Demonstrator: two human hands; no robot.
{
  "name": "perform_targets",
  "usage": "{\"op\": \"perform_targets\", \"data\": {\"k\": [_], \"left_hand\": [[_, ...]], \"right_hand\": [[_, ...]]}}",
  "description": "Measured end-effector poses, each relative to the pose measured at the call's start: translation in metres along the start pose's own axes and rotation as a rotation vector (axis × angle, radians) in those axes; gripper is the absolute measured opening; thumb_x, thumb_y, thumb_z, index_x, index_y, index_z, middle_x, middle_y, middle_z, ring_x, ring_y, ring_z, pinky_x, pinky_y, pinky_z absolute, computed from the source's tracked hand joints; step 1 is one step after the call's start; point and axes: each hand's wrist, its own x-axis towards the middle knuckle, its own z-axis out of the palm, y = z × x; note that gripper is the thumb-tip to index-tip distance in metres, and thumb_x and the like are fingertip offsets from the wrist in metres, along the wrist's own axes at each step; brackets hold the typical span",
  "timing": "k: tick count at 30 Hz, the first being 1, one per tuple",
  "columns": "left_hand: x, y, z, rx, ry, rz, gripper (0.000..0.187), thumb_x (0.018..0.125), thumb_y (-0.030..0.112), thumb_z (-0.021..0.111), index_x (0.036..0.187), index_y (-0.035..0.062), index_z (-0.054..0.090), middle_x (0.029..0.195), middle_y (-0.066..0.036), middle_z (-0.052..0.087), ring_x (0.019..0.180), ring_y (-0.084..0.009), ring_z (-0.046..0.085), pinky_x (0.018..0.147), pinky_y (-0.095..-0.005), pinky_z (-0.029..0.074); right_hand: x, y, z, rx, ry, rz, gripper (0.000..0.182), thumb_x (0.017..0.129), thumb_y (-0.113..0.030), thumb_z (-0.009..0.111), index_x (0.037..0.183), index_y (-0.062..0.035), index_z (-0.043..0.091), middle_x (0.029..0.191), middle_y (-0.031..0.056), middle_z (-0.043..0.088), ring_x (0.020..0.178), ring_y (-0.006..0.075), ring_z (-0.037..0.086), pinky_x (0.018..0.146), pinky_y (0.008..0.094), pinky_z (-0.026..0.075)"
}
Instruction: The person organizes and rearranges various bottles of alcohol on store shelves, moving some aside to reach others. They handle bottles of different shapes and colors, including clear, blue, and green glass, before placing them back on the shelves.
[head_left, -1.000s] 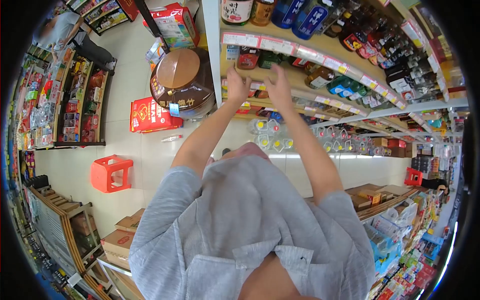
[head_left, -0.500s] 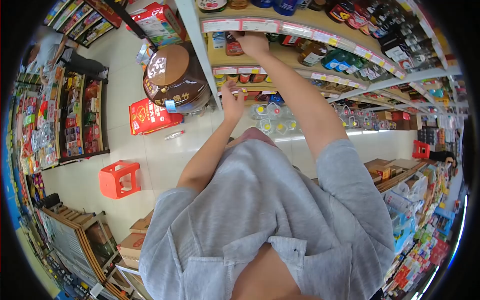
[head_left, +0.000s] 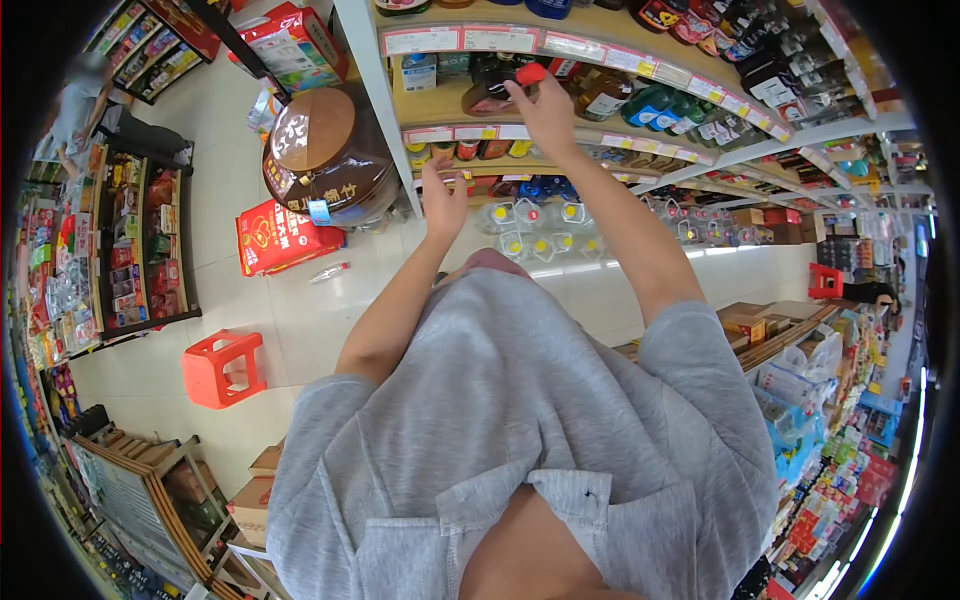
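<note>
My right hand (head_left: 545, 115) reaches into the middle shelf, its fingers closed around the neck end of a dark bottle with a red cap. The bottle (head_left: 487, 98) leans over, its cap end towards my hand; its label cannot be read. A small bottle with a white and blue label (head_left: 420, 72) stands to its left, and a brown bottle with a pale label (head_left: 604, 97) to its right. My left hand (head_left: 443, 203) is held lower, in front of the lower shelf's edge, its fingers apart with nothing in them.
Green bottles (head_left: 655, 108) line the same shelf. A big brown jar (head_left: 325, 150) stands left of the shelf post, beside a red bag (head_left: 288, 238) on the floor. Clear jugs (head_left: 540, 243) stand below the shelves. A red stool (head_left: 222, 370) is on the left.
My right hand has moved right and slightly out from the shelf, with the bottle now leaning. My left hand stays raised by the lower shelf. The whole view has shifted slightly.
</note>
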Motion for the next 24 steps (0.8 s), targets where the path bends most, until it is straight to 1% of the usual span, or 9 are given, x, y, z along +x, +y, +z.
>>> {"op": "perform_targets", "data": {"k": [2,6,7,10,11,14,15,21,24], "left_hand": [[0.0,-0.001,0.0,-0.003,-0.006,0.001,0.044,0.098,0.001,0.064,0.139,-0.0034,0.049,0.13,-0.017,0.062,0.103,-0.0235,0.068,0.085,-0.0365,0.058],[0.006,-0.006,-0.003,0.006,0.015,0.017,0.046,0.097,0.001,0.065,0.139,-0.0037,0.048,0.128,-0.017,0.064,0.102,-0.0235,0.069,0.085,-0.0363,0.058],[0.007,-0.006,-0.002,0.014,0.019,0.025,0.046,0.097,0.001,0.065,0.139,-0.0038,0.048,0.127,-0.017,0.064,0.102,-0.0236,0.069,0.085,-0.0363,0.058],[0.008,0.009,-0.005,-0.021,-0.006,-0.044,0.05,0.095,0.003,0.067,0.14,-0.0027,0.047,0.127,-0.019,0.062,0.103,-0.0266,0.07,0.091,-0.0403,0.055],[0.008,0.007,-0.004,-0.026,-0.011,-0.041,0.05,0.095,0.003,0.067,0.14,-0.0026,0.047,0.126,-0.019,0.062,0.102,-0.0268,0.07,0.091,-0.0403,0.055],[0.012,-0.004,0.001,-0.024,-0.015,-0.017,0.049,0.095,0.003,0.068,0.139,-0.0032,0.048,0.126,-0.019,0.063,0.101,-0.0261,0.07,0.089,-0.0393,0.055],[0.012,-0.008,0.002,-0.012,-0.01,-0.005,0.048,0.095,0.003,0.067,0.139,-0.0037,0.048,0.126,-0.019,0.064,0.1,-0.0251,0.071,0.087,-0.0385,0.057],[0.014,-0.019,0.001,0.042,-0.009,-0.003,0.048,0.097,0.004,0.068,0.139,-0.0039,0.048,0.126,-0.017,0.065,0.096,-0.0215,0.07,0.083,-0.0359,0.057],[0.013,-0.032,0.006,0.069,0.001,0.0,0.047,0.097,0.004,0.068,0.14,-0.0033,0.048,0.125,-0.017,0.065,0.095,-0.0203,0.069,0.082,-0.0353,0.057]], "right_hand": [[0.005,0.007,-0.015,-0.051,0.007,-0.003,0.037,0.096,-0.041,0.076,0.109,-0.0071,0.069,0.095,0.0135,0.072,0.076,0.0292,0.071,0.071,0.0422,0.055],[0.032,0.05,-0.029,-0.199,-0.035,0.094,0.044,0.095,-0.045,0.076,0.106,-0.0026,0.072,0.092,0.0198,0.073,0.081,0.0409,0.071,0.075,0.0499,0.055],[0.038,0.055,-0.03,-0.177,-0.037,0.11,0.05,0.095,-0.05,0.073,0.103,-0.0001,0.072,0.093,0.0229,0.074,0.089,0.0446,0.071,0.08,0.0529,0.055],[0.059,0.064,-0.036,-0.334,-0.133,0.053,0.053,0.097,-0.054,0.068,0.108,-0.0028,0.072,0.099,0.0221,0.075,0.095,0.044,0.072,0.083,0.0529,0.057],[0.063,0.067,-0.037,-0.385,-0.176,0.058,0.055,0.098,-0.058,0.064,0.122,-0.0082,0.072,0.116,0.0221,0.074,0.107,0.0437,0.07,0.091,0.0521,0.056],[0.079,0.102,-0.025,-0.328,-0.071,-0.075,0.054,0.099,-0.056,0.063,0.134,-0.0146,0.069,0.134,0.0202,0.068,0.12,0.0422,0.065,0.101,0.0503,0.053],[0.089,0.118,-0.024,-0.445,-0.126,-0.253,0.057,0.101,-0.055,0.06,0.142,-0.0157,0.064,0.147,0.0191,0.06,0.133,0.0397,0.057,0.11,0.0488,0.047],[0.108,0.132,-0.011,-0.563,-0.203,-0.127,0.056,0.107,-0.046,0.049,0.148,-0.009,0.055,0.157,0.017,0.052,0.148,0.0377,0.043,0.123,0.0473,0.033],[0.11,0.128,-0.005,-0.59,-0.108,-0.151,0.052,0.106,-0.039,0.049,0.149,-0.0094,0.055,0.156,0.017,0.053,0.147,0.0376,0.044,0.124,0.0485,0.033]]}}
